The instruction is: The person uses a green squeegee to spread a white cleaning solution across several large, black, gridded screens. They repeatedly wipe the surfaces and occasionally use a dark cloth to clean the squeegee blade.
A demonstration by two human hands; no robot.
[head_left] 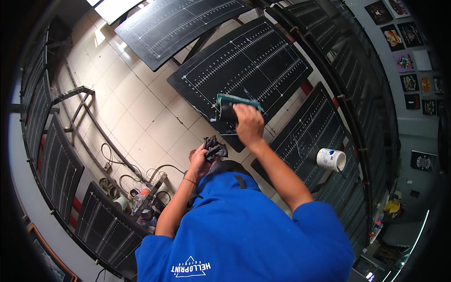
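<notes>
My right hand [250, 124] is wrapped around the dark grip of a wide squeegee with a green strip [238, 101]. The squeegee lies across the near part of a black board [211, 77] marked with white rulers and grid lines. Whitish smears show on the board around the tool. Lower and to the left, off the board's near edge, my left hand [199, 161] clutches a crumpled black cloth [215, 148].
More ruled black boards stand along both sides, one [174, 28] just beyond. On the right-hand board rests a paint-stained white tub [328, 159]. Metal bars, cables and a cluttered stand [145, 202] occupy the left. Pale floor tiles [136, 103] show between.
</notes>
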